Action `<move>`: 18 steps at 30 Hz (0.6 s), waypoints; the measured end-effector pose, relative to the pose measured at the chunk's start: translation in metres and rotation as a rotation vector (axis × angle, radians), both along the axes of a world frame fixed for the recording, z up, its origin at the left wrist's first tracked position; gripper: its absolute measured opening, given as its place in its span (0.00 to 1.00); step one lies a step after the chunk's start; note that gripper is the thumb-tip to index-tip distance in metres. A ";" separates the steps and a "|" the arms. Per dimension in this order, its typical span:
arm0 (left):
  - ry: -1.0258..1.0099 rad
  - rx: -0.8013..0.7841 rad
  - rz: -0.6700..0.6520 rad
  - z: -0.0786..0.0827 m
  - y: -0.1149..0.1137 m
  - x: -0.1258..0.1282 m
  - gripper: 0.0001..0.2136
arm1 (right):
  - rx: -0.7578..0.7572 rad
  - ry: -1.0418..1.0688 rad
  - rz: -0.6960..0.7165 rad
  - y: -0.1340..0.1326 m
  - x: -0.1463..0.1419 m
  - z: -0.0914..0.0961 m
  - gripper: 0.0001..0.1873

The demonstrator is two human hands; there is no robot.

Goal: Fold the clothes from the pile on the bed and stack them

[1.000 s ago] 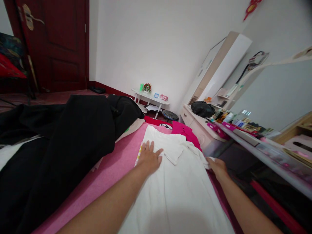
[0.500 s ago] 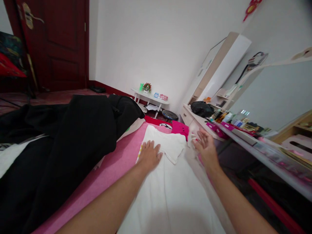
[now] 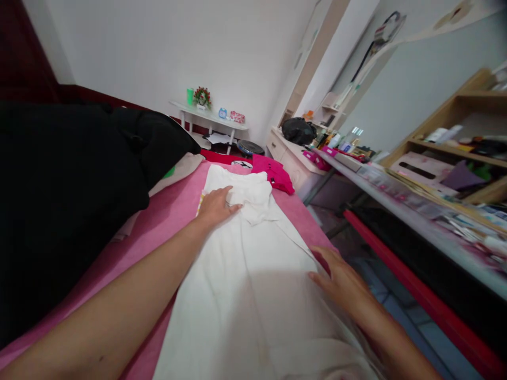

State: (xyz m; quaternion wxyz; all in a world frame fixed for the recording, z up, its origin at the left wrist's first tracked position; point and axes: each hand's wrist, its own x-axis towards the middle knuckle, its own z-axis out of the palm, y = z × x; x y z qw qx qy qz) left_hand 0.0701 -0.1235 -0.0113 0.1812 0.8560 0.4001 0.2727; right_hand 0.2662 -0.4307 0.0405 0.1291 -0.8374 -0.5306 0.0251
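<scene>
A long white garment [image 3: 245, 264] lies spread on a pink bed cover [image 3: 176, 203], its far part partly folded over in wrinkles. On the far left of the cloth rests my left hand [image 3: 217, 208], fingers stretched out and thumb apart. At the garment's right edge is my right hand [image 3: 340, 274], with thumb and fingers apart; some fingertips are hidden beyond the edge. Past the far end lies a bright pink piece of clothing [image 3: 273, 171]. A yellow-and-white patterned bit [image 3: 200, 203] peeks out beside my left hand.
Black clothing [image 3: 71, 200] is heaped on the left. To the right stands a cluttered table [image 3: 380, 192] with small bottles and boxes, beside a wooden shelf [image 3: 439, 148]. A white side table [image 3: 214, 117] is by the far wall. A black bag [image 3: 298, 131] sits on a cabinet.
My right hand has come back toward me along the garment's right side. The garment's far right part now lies folded inward, uncovering pink bed cover. The view has turned right; my left hand stays on the cloth.
</scene>
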 end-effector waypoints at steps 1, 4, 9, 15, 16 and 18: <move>0.030 0.020 -0.003 0.000 0.000 0.001 0.34 | -0.045 -0.032 -0.048 -0.015 0.000 -0.002 0.29; 0.084 0.068 0.000 0.000 -0.003 0.003 0.36 | -0.128 -0.073 -0.196 -0.051 -0.001 -0.008 0.29; 0.083 0.067 0.094 0.003 -0.008 0.011 0.34 | -0.137 0.060 -0.235 -0.070 0.000 -0.013 0.10; -0.107 -0.337 0.163 0.019 0.010 0.030 0.11 | 0.119 0.361 -0.169 -0.060 -0.012 0.001 0.16; -0.136 -0.375 0.154 0.024 0.014 0.034 0.09 | 0.148 0.423 -0.155 -0.057 -0.015 0.005 0.17; -0.218 -0.444 0.118 0.038 0.022 0.044 0.08 | 0.174 0.554 -0.136 -0.053 -0.024 0.012 0.18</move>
